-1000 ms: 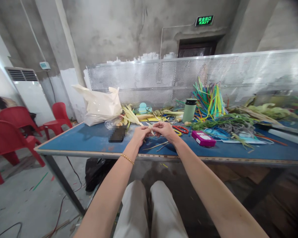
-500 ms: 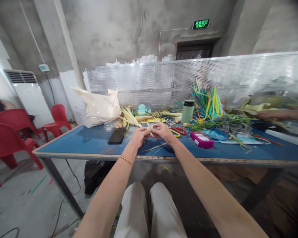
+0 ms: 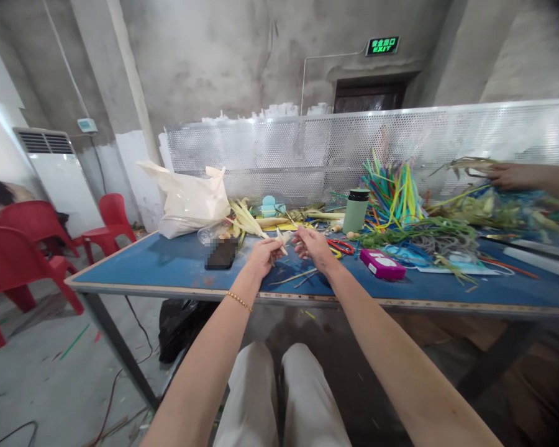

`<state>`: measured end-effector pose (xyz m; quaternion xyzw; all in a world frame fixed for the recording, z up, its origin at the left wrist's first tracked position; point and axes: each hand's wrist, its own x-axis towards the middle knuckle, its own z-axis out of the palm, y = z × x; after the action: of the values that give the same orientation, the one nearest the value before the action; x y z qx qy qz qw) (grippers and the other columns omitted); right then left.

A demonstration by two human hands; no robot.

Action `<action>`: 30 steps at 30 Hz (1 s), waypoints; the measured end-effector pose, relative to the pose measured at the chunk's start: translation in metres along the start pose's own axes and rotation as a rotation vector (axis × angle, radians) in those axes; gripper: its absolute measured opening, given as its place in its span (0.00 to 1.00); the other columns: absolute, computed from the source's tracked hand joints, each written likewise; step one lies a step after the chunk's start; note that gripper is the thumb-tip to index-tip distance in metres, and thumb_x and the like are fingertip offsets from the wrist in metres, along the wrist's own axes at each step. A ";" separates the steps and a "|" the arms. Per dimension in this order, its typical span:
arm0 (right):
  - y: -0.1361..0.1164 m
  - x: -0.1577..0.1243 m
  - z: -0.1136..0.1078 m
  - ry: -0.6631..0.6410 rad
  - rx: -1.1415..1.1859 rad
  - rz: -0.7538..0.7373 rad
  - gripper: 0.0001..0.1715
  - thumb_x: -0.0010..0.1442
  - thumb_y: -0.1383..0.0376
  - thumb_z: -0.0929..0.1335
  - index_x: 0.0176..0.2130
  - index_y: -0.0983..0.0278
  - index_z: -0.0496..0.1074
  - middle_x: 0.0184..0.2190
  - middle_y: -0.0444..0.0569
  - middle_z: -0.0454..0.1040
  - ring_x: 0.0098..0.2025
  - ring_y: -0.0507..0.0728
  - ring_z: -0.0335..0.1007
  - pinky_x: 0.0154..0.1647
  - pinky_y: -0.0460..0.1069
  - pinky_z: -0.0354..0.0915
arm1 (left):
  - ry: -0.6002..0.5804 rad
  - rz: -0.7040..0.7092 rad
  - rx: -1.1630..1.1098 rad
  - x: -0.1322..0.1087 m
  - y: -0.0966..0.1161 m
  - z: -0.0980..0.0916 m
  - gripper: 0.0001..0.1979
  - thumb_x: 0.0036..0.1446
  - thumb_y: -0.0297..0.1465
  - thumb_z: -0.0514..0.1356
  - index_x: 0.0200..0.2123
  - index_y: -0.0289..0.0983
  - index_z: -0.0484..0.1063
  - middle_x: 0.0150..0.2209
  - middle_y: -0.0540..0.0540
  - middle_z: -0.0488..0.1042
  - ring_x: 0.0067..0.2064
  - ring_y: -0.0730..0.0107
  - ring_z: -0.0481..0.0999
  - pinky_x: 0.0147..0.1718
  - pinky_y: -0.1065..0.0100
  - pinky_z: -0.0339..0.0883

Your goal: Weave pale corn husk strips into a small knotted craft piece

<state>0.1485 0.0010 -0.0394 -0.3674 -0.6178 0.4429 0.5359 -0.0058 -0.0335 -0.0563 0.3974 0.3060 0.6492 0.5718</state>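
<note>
My left hand is closed in a pinch on a pale corn-husk strip above the blue table. A short gap separates it from my right hand, whose fingers are spread and hold nothing. Thin husk slivers lie on the table just below both hands. Red-handled scissors lie right of my right hand. A black phone lies left of my left hand.
Pale husks, a white bag, a green tumbler, coloured strips, a magenta box and green leaves crowd the table. Another person's hand lifts leaves at far right. Red chairs stand left.
My right hand has let go of the husk strip and opened, moving slightly right. The other person's hand at far right has risen, lifting leaves.
</note>
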 end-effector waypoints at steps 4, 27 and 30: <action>-0.002 -0.002 -0.001 -0.049 -0.050 -0.123 0.25 0.50 0.49 0.74 0.40 0.63 0.74 0.33 0.49 0.75 0.25 0.51 0.69 0.17 0.44 0.66 | 0.007 0.008 0.033 -0.003 0.002 0.002 0.08 0.40 0.25 0.71 0.23 0.31 0.74 0.21 0.48 0.72 0.22 0.75 0.70 0.27 0.70 0.64; -0.013 -0.013 0.002 -0.168 -0.213 -0.135 0.17 0.46 0.54 0.74 0.26 0.64 0.70 0.18 0.43 0.71 0.18 0.50 0.64 0.18 0.44 0.62 | -0.001 0.011 0.126 -0.008 0.004 0.005 0.08 0.43 0.24 0.70 0.22 0.32 0.72 0.19 0.49 0.70 0.21 0.77 0.66 0.25 0.70 0.60; -0.013 -0.014 0.003 -0.169 -0.176 -0.154 0.18 0.46 0.53 0.74 0.29 0.64 0.72 0.18 0.43 0.71 0.20 0.51 0.65 0.19 0.45 0.63 | -0.001 0.021 0.142 -0.007 0.003 0.004 0.09 0.43 0.24 0.69 0.21 0.32 0.71 0.18 0.50 0.69 0.20 0.78 0.65 0.24 0.70 0.59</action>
<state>0.1478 -0.0166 -0.0315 -0.3257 -0.7236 0.3740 0.4801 -0.0033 -0.0409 -0.0530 0.4403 0.3468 0.6319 0.5354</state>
